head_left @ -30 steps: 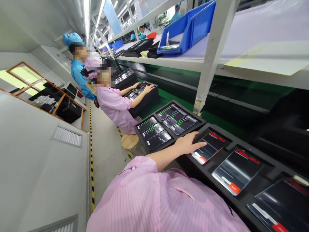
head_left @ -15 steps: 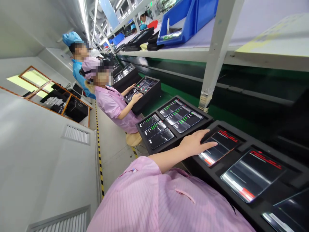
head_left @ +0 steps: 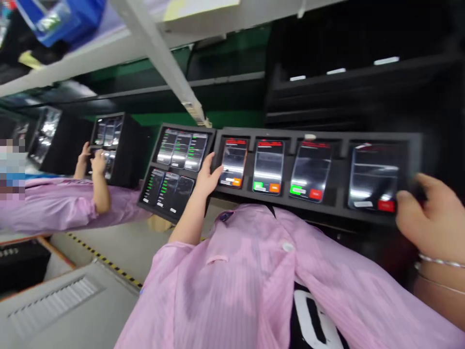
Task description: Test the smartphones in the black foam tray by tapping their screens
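A long black foam tray (head_left: 341, 206) lies in front of my body, with several smartphones set in a row in its slots. My left hand (head_left: 208, 178) grips the tray's left end, its thumb lying over the edge near the leftmost phone (head_left: 233, 161). At the far right end, my right hand (head_left: 432, 208) holds the tray's edge, thumb on top near the rightmost phone (head_left: 374, 174); it is slightly blurred. Between them sit two more phones, a middle-left phone (head_left: 268, 165) and a middle-right phone (head_left: 311, 169). The screens show red text at the top and coloured blocks below.
Left of my tray, touching or nearly so, sits another black tray (head_left: 148, 182) of phones with green text. A co-worker's hands (head_left: 97, 162) rest at a further tray stack (head_left: 125, 145). A white post (head_left: 160, 53) and shelf edge (head_left: 225, 19) stand beyond.
My view has swung to the right and levelled, bringing my right hand and the tray's right end into sight. My left hand stays at the tray's left end.
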Available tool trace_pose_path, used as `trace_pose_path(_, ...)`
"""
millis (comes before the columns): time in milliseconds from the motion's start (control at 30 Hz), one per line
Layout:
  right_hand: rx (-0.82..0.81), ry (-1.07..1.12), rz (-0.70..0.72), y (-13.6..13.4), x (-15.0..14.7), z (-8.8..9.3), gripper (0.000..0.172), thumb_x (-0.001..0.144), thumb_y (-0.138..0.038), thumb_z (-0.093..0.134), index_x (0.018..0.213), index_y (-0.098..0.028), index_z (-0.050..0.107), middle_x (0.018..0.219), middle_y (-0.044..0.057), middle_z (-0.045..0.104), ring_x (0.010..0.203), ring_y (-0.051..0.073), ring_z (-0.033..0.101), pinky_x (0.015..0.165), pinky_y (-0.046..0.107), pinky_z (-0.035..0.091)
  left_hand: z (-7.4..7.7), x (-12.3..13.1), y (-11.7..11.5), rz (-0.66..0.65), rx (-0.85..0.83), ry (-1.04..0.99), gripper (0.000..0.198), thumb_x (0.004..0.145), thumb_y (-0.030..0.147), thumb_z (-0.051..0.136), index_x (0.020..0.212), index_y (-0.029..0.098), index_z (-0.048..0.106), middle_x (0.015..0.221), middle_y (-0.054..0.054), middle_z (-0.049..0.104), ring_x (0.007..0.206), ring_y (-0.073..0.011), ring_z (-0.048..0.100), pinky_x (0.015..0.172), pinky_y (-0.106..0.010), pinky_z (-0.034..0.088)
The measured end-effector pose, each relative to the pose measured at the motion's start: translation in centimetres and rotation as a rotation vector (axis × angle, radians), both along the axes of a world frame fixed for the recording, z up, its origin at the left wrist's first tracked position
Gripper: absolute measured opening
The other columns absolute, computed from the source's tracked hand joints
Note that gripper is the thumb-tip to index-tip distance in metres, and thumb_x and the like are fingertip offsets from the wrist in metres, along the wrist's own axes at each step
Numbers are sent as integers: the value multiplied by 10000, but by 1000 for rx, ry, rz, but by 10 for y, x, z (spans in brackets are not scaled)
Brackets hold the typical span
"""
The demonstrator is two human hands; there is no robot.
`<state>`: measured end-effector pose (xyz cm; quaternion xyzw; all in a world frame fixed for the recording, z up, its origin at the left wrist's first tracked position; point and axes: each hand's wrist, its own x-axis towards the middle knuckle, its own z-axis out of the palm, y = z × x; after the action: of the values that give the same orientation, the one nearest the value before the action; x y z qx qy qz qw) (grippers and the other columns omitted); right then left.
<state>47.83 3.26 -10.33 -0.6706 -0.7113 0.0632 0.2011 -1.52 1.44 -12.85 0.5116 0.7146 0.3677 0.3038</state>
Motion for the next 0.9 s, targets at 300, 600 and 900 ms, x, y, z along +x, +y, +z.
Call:
trace_pose_path(300,161,208,404,-24,-68,29,488,976,-417,592,1404,-182,594,1389,216,625,1441,349,506,1210,573,419,6,-3,-23,-35,-51,-31,672,868,294,635,1525,264,496,1663,-53,443,1570,-247,376,1311,-439,298)
trace_pose_path(600,91,76,520,-38,-112,-6,744,1006,-562,553,1616,-220,299,1613,217,392,1573,430,256,1205,730,304,1,-5,-17,-66,-36,-55,690,858,287,620,1528,233,468,1672,-75,424,1561,-235,391,1321,-425,277)
trace_pose_path(900,9,-32,493,-41,-124,-21,595,1028,-579,474,1450,-168,558,1608,213,419,1559,446,272,1219,733,252,2,-7,-16,-86,-72,39,680,904,308,632,1551,266,430,1668,-64,426,1559,-243,391,1316,-437,292)
